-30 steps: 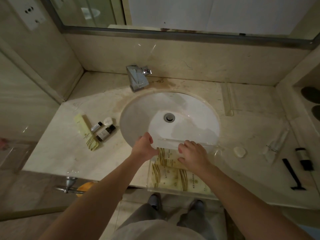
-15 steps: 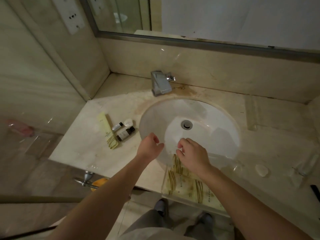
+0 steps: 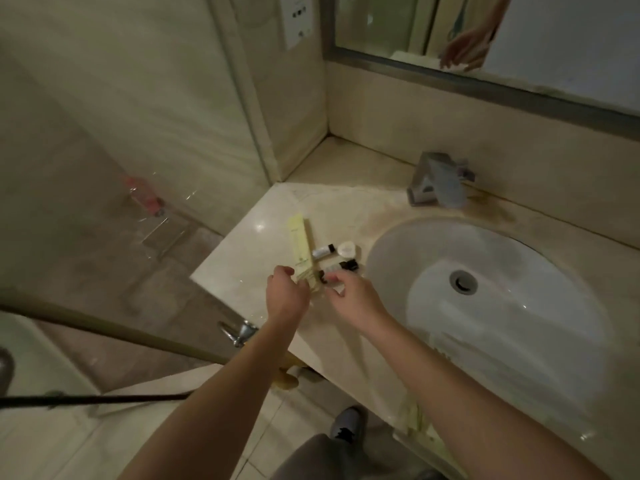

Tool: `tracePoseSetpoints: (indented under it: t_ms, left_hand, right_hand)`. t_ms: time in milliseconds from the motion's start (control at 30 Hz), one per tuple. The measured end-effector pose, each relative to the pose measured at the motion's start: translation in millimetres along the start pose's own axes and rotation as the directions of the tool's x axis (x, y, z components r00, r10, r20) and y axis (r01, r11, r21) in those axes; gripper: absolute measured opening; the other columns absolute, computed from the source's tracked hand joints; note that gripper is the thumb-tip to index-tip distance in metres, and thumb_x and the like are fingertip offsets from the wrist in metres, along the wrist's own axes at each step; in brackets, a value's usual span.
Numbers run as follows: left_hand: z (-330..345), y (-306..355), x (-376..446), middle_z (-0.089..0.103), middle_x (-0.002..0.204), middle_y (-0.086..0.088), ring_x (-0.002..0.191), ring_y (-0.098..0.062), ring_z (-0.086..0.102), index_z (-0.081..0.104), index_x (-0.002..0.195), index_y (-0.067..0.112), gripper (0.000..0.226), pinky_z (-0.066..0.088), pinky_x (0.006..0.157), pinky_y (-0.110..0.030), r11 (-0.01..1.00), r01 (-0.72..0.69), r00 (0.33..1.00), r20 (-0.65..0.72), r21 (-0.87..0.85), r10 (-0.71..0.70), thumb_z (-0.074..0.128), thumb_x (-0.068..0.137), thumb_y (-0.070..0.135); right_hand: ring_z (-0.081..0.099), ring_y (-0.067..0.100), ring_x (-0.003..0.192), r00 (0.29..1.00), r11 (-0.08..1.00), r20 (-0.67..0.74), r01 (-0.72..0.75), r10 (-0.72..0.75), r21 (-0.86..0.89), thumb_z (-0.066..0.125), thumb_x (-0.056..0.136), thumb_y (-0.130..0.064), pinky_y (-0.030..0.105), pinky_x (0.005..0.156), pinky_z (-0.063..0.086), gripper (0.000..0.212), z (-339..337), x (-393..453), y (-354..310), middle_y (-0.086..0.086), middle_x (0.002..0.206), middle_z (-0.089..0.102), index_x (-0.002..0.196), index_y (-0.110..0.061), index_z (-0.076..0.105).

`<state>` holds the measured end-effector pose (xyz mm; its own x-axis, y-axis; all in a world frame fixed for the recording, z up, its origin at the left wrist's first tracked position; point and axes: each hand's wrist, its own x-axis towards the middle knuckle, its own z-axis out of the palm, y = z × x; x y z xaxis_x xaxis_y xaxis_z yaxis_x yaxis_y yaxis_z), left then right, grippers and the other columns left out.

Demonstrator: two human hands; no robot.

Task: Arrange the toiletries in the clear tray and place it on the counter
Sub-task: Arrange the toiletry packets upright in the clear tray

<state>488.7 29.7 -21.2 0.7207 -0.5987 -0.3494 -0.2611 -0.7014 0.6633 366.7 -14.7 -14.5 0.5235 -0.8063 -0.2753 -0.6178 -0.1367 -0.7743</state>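
Observation:
A pale yellow tube (image 3: 299, 245) lies on the marble counter (image 3: 242, 271) left of the sink. Beside it are a small white bottle with a black cap (image 3: 322, 251), a round white piece (image 3: 347, 248) and a dark-capped bottle (image 3: 341, 266). My left hand (image 3: 287, 296) hovers with curled fingers over the tube's near end. My right hand (image 3: 353, 299) pinches the near end of the dark-capped bottle, which still lies on the counter. The clear tray (image 3: 415, 422) with yellow packets shows blurred under my right forearm at the counter's front edge.
The white sink basin (image 3: 485, 289) fills the counter's right side, with a chrome faucet (image 3: 438, 183) behind it. A wall and a glass panel close off the left. A mirror (image 3: 519, 36) runs along the back wall. A chrome fitting (image 3: 239, 332) sticks out below the counter edge.
Both hands left the clear tray and swung left across the counter to the loose toiletries. The camera turned left, so the tray has slid to the lower right.

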Motion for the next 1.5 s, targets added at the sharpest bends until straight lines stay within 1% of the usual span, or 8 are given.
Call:
tracePoseSetpoints:
  t_ms: [200, 433, 600, 733, 900, 1000, 1267, 1500]
  left_hand:
    - [-6, -4, 19, 0.064, 0.117, -0.012, 0.094, -0.022, 0.058, 0.048, 0.129, 0.01, 0.039, 0.047, 0.077, -0.03, 0.986, 0.079, 0.992, 0.104, -0.144, -0.064, 0.051, 0.091, 0.014]
    - [-11, -6, 38, 0.061, 0.118, -0.016, 0.103, -0.03, 0.061, 0.052, 0.126, 0.006, 0.039, 0.052, 0.084, -0.035, 0.961, 0.22, 0.969, 0.148, -0.166, -0.196, 0.051, 0.087, 0.014]
    - [-9, -9, 39, 0.056, 0.066, -0.009, 0.064, -0.025, 0.053, 0.059, 0.071, 0.007, 0.017, 0.041, 0.062, -0.032, 0.963, 0.233, 0.951, 0.239, -0.138, -0.195, 0.048, 0.083, 0.009]
    - [-15, -13, 36, 0.053, 0.07, -0.006, 0.062, -0.02, 0.051, 0.057, 0.087, 0.008, 0.005, 0.043, 0.056, -0.029, 0.896, 0.315, 0.931, 0.285, -0.313, -0.228, 0.057, 0.084, 0.011]
    - [-20, -14, 32, 0.055, 0.079, -0.008, 0.07, -0.021, 0.053, 0.047, 0.08, 0.014, 0.024, 0.044, 0.056, -0.03, 0.848, 0.255, 0.947, 0.298, -0.464, -0.121, 0.067, 0.079, 0.003]
    - [-19, -3, 24, 0.052, 0.071, -0.004, 0.065, -0.019, 0.052, 0.045, 0.073, 0.016, 0.03, 0.044, 0.053, -0.027, 0.905, 0.091, 0.956, 0.29, -0.416, 0.037, 0.071, 0.076, 0.0]
    - [8, 42, -7, 0.043, 0.078, -0.01, 0.076, -0.022, 0.045, 0.044, 0.079, 0.01, 0.033, 0.042, 0.069, -0.038, 0.912, -0.138, 0.78, 0.526, -0.386, 0.34, 0.069, 0.069, -0.01]
    - [41, 78, -50, 0.067, 0.096, -0.02, 0.089, -0.031, 0.066, 0.059, 0.102, 0.004, 0.024, 0.049, 0.081, -0.04, 0.868, 0.085, 0.646, 0.69, -0.489, 0.326, 0.066, 0.079, 0.006]
  right_hand:
    - [0.053, 0.027, 0.123, 0.988, 0.997, 0.133, -0.075, 0.072, 0.012, 0.049, 0.092, -0.018, 0.038, 0.102, 0.044, 0.046, 24, 42, -27, 0.01, 0.138, 0.054, 0.138, -0.018, 0.047]
    - [0.06, 0.028, 0.108, 0.961, 0.97, 0.167, -0.235, 0.221, 0.067, 0.052, 0.093, -0.019, 0.039, 0.085, 0.054, 0.051, 36, 62, -31, 0.01, 0.132, 0.055, 0.141, -0.017, 0.038]
    - [0.059, 0.021, 0.098, 0.97, 0.977, 0.137, -0.208, 0.2, 0.045, 0.057, 0.092, -0.02, 0.032, 0.084, 0.047, 0.043, 39, 64, -26, 0.001, 0.096, 0.06, 0.133, -0.016, 0.044]
    - [0.058, 0.019, 0.089, 0.973, 0.984, 0.145, -0.179, 0.177, 0.004, 0.056, 0.089, -0.014, 0.036, 0.085, 0.05, 0.034, 34, 62, -26, -0.002, 0.086, 0.058, 0.123, -0.017, 0.049]
    - [0.057, 0.019, 0.084, 0.985, 0.985, 0.097, -0.15, 0.142, 0.082, 0.055, 0.089, -0.014, 0.026, 0.069, 0.044, 0.026, 20, 50, -20, -0.007, 0.077, 0.055, 0.116, -0.013, 0.055]
    - [0.066, 0.023, 0.082, 0.975, 0.952, 0.008, -0.218, 0.221, 0.214, 0.062, 0.086, -0.03, 0.038, 0.074, 0.056, 0.026, 5, 41, -16, 0.002, 0.092, 0.065, 0.107, -0.018, 0.054]
    - [0.069, 0.023, 0.075, 0.912, 0.893, -0.214, -0.254, 0.349, 0.372, 0.064, 0.049, -0.07, 0.044, 0.071, 0.059, 0.06, -43, 8, -7, 0.0, 0.086, 0.065, 0.084, -0.023, 0.05]
    - [0.069, 0.019, 0.075, 0.837, 0.826, -0.318, -0.248, 0.446, 0.505, 0.074, 0.061, -0.062, 0.037, 0.062, 0.061, 0.058, -90, -38, 27, 0.005, 0.089, 0.065, 0.089, -0.017, 0.05]
